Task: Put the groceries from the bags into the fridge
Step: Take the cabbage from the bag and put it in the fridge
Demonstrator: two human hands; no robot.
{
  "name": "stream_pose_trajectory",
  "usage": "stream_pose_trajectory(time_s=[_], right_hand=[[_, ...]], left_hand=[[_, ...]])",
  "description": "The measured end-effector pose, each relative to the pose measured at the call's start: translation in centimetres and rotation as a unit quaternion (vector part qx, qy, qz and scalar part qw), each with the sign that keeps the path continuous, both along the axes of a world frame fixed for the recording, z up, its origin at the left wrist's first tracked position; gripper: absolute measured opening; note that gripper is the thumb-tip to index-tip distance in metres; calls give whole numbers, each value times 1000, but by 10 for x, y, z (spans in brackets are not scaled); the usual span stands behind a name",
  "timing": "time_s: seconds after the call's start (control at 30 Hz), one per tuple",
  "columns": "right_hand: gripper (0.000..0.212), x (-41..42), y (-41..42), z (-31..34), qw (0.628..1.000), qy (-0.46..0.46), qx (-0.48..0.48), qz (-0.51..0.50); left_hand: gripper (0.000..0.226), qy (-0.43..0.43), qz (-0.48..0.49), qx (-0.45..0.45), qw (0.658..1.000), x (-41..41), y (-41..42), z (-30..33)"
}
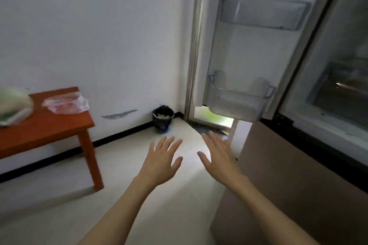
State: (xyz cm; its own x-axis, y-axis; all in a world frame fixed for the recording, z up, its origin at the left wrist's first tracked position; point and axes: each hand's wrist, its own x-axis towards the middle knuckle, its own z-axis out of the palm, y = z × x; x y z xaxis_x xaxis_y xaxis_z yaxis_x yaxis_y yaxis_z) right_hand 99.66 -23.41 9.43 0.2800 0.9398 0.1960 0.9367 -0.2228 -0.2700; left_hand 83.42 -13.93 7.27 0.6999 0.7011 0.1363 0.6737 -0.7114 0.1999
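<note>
head view: both hands reach out over the pale floor [59, 215], palms down, fingers spread and holding nothing. the left hand [162, 162] sits just beside the right hand [220, 160], the two apart with a gap of lit floor between the thumbs. both forearms are bare.

at the left stands a red-brown bench [49, 131] against the white wall [99, 36]. two bags lie on its top. the nearer bag [65, 103] is clear plastic with something pink and red inside; it rests near the bench's right end. the other bag [14, 106], at the frame's left edge, is blurred and holds what looks like something pale green and white, though i cannot tell what. the two bags are near each other but not touching.

at the right the fridge [338, 89] stands with its door [251, 49] swung wide toward the wall. the door carries two clear bins: an upper bin [264, 13] and a lower bin [239, 101], both looking bare. inside the fridge a clear drawer [338, 85] shows, its contents too dim to make out. below the open compartment is a brown lower front [288, 185].

in the corner between wall and door sits a small dark bucket [162, 118] lined with a black bag, with light scraps inside.
</note>
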Motion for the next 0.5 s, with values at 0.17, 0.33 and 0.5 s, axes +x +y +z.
stream_pose_trajectory(time_s=[0.17, 0.33, 0.5], right_hand=[[59, -115, 96, -9, 996, 14, 19, 89], [60, -212, 180, -22, 987, 16, 12, 159], [59, -275, 251, -26, 979, 24, 8, 201]], left_hand=[[55, -17, 93, -26, 995, -125, 63, -9], [56, -15, 180, -29, 983, -231, 125, -17], [56, -6, 242, -39, 970, -300, 171, -19]])
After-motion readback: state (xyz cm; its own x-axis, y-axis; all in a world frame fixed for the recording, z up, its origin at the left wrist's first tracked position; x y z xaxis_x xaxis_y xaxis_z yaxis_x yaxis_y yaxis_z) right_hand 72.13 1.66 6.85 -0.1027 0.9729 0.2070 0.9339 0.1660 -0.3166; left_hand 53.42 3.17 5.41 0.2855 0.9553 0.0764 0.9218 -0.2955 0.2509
